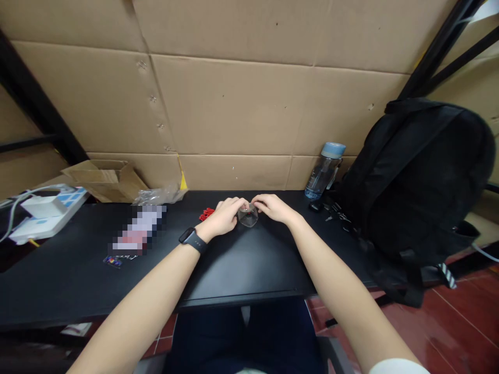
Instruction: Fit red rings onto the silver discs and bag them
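Pinching a small clear bag (248,218) at its rim, the left hand (223,216) and right hand (276,208) meet near the bench's (253,267) far edge. Even, gentle tension should keep the bag steady.

1. Two hands: left hand (223,217), right hand (274,209).
2. One see-through object (248,218) between them.
3. One red bundle (206,213), beside left hand.
4. One bottle (322,175), one backpack (421,182), right of both.
5. One cardboard box (111,181), left of both.

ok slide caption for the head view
Left hand and right hand at a small see-through object over a black desk, red bundle nearby.
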The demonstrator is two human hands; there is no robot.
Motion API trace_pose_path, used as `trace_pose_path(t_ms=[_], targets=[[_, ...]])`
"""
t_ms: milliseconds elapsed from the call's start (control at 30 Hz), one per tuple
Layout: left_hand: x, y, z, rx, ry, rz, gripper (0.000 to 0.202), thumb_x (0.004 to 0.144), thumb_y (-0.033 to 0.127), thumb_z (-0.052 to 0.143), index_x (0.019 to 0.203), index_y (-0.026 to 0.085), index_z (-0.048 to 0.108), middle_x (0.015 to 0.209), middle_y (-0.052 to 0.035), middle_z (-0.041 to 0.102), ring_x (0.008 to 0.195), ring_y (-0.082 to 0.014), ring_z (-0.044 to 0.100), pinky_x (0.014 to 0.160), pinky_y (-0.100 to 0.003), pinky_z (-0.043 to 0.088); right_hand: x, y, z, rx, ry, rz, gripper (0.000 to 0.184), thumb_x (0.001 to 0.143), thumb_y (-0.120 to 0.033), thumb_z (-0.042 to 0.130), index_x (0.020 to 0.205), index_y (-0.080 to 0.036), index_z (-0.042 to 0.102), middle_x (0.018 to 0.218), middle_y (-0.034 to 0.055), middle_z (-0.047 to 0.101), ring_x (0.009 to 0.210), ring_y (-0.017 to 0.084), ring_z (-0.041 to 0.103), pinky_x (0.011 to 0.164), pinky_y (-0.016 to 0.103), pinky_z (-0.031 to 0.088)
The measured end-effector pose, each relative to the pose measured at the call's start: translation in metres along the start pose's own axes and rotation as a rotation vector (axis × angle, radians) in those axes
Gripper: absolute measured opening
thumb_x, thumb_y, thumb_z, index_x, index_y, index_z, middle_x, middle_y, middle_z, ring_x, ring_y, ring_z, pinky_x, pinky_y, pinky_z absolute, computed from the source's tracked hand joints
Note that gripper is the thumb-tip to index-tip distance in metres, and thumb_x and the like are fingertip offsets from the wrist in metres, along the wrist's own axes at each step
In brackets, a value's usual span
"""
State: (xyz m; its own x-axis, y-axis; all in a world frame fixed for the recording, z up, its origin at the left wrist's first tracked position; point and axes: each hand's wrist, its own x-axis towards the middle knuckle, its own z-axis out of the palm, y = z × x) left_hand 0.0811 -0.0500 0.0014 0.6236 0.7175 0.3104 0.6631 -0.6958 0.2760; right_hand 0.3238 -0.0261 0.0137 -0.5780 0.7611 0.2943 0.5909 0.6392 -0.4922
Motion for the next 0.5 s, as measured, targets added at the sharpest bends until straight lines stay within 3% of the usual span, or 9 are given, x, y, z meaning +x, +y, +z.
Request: trace_pose_path(t_ms=[100, 167, 367, 500], targets=[[0.003, -0.003, 0.004, 0.067, 0.054, -0.091, 0.031, 0.088, 0.018, 0.06, 0.117, 0.028, 0.061, 0.122, -0.0058, 0.062, 0.119, -0.0277, 0.051, 0.102, -0.043, 0.039, 0.0, 0.004, 0.001, -0.074, 0.006, 0.008, 0.034, 0.079, -0.004, 0.065, 0.109, -0.019, 0.07, 0.104, 0.004, 0.071, 0.076, 0.012, 0.064, 0.074, 0.022, 0.045], [0.004, -0.006, 0.005, 0.078, 0.047, -0.098, 0.016, 0.09, 0.029, 0.065, 0.105, 0.027, 0.066, 0.12, -0.0057, 0.065, 0.118, -0.0286, 0.052, 0.101, -0.044, 0.038, 0.0, 0.006, 0.004, -0.116, 0.003, 0.031, 0.036, 0.073, -0.006, 0.074, 0.106, -0.019, 0.071, 0.103, 0.0035, 0.07, 0.08, 0.013, 0.063, 0.075, 0.023, 0.045], [0.004, -0.012, -0.001, 0.006, 0.104, -0.13, 0.011, 0.094, 0.033, 0.06, 0.093, 0.026, 0.069, 0.105, -0.003, 0.073, 0.112, -0.0258, 0.059, 0.098, -0.039, 0.039, 0.002, 0.007, 0.005, -0.08, 0.036, 0.004, 0.003, 0.083, -0.016, 0.072, 0.083, -0.018, 0.074, 0.094, 0.0038, 0.07, 0.081, 0.014, 0.062, 0.08, 0.024, 0.045], [0.004, -0.012, -0.006, -0.057, 0.149, -0.173, 0.009, 0.092, 0.031, 0.061, 0.093, 0.024, 0.067, 0.101, -0.0012, 0.075, 0.098, -0.0228, 0.066, 0.091, -0.035, 0.042, 0.002, 0.01, 0.002, 0.009, 0.1, 0.1, 0.008, 0.084, -0.022, 0.07, 0.082, -0.016, 0.074, 0.079, 0.002, 0.071, 0.072, 0.013, 0.062, 0.075, 0.025, 0.045]])
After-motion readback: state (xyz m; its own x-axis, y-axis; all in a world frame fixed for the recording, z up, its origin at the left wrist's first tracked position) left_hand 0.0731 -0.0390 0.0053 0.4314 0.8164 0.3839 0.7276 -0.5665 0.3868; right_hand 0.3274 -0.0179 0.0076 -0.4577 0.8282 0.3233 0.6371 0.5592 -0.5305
